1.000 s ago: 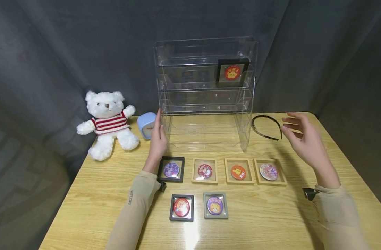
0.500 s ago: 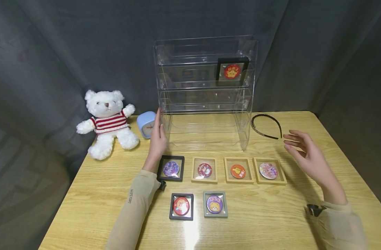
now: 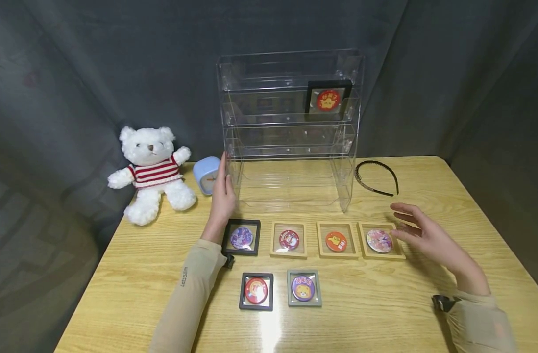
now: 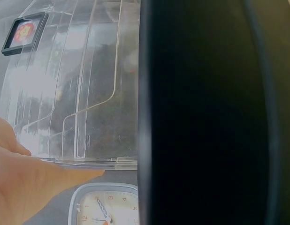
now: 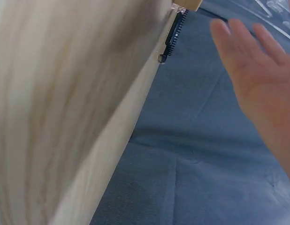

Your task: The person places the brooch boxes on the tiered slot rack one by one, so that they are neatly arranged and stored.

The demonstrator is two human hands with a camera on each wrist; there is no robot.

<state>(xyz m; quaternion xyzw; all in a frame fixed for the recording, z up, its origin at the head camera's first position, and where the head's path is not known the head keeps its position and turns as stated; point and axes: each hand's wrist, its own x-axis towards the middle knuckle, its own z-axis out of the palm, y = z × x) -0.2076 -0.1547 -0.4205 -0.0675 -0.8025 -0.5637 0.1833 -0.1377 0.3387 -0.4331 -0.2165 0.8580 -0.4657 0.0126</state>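
Observation:
My left hand [image 3: 223, 198] rests along the left side of a clear acrylic tiered rack [image 3: 288, 156], its fingers straight. In the left wrist view, the fingers lie beside the rack's side panel [image 4: 98, 136]. My right hand [image 3: 427, 238], holding nothing, hovers with loosely bent fingers beside a light-wood frame [image 3: 399, 251] with a pink badge. Whether it touches that frame cannot be told. To its left lie two more wood frames, with a thumb badge [image 3: 336, 242] and a red badge [image 3: 289, 240], and a black frame [image 3: 257, 250]. A black frame with a star badge [image 3: 328, 100] stands in an upper right tier.
Nearer lie a black frame with a red badge [image 3: 256, 291] and a grey-green frame [image 3: 304, 288]. A white teddy bear [image 3: 150, 169] and blue clock [image 3: 206, 175] sit left of the rack. A black headband [image 3: 377, 179] lies right, on the wooden table [image 3: 370, 314].
My right hand has come down and towards me from beside the headband, then left to the pink-badge frame. The left hand stays on the rack.

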